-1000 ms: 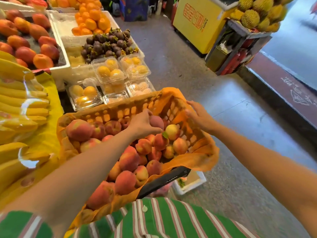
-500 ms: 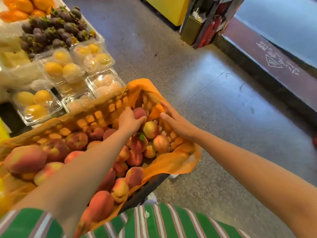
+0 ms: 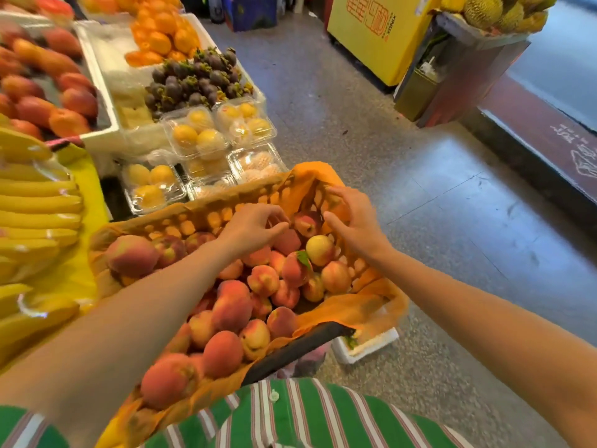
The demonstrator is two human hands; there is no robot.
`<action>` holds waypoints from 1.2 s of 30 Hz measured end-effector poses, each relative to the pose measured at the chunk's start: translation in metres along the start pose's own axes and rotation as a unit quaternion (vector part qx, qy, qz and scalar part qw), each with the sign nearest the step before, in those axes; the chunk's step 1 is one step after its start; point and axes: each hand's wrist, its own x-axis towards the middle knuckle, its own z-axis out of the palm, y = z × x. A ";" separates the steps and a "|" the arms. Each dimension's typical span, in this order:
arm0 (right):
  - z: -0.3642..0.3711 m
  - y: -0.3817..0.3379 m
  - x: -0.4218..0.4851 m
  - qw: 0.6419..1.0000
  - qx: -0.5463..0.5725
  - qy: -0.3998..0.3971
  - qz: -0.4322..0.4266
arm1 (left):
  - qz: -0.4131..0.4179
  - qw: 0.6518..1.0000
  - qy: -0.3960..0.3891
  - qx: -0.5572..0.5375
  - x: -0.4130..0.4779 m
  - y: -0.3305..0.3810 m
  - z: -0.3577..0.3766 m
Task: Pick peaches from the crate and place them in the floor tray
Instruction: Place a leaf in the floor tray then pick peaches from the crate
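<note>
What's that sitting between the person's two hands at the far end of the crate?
A reddish peach, atop the pile in the crate, lies between the left hand and the right hand, seen in the head view.

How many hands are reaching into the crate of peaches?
2. The left hand is over the peaches at the far end of the crate. The right hand is beside it, at the far right corner, fingers spread. No other hand shows.

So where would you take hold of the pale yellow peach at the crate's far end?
Round its upper half, from above: the pale yellow peach sits on top of the pile, its crown bare, while neighbouring peaches and the crate wall crowd its sides.
</note>
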 end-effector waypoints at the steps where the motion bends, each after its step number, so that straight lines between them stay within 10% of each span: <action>1: 0.005 -0.012 0.005 0.999 0.018 -0.001 -0.030 | 0.009 1.000 0.009 0.023 -0.012 -0.004 -0.014; 6: 0.047 -0.078 0.014 0.947 0.141 -0.280 -0.071 | -0.013 0.987 0.073 0.145 -0.085 -0.040 -0.070; 10: 0.081 -0.109 0.004 0.861 0.026 -0.504 -0.060 | -0.075 0.956 0.102 0.264 -0.139 -0.073 -0.090; 14: 0.105 -0.115 -0.009 0.829 -0.100 -0.545 -0.071 | -0.151 0.939 0.103 0.293 -0.158 -0.076 -0.089; 23: 0.099 -0.109 -0.018 0.858 -0.003 -0.513 0.015 | -0.182 0.928 0.108 0.308 -0.144 -0.082 -0.089; 28: 0.068 -0.096 -0.006 0.841 0.247 -0.456 0.152 | -0.172 0.956 0.183 0.152 -0.140 -0.082 -0.095; 30: 0.058 -0.094 0.000 0.797 0.339 -0.450 0.216 | -0.184 0.956 0.221 -0.063 -0.132 -0.073 -0.096; 36: 0.033 -0.086 0.001 0.758 0.443 -0.362 0.315 | -0.229 0.759 0.109 -0.600 -0.113 -0.031 -0.082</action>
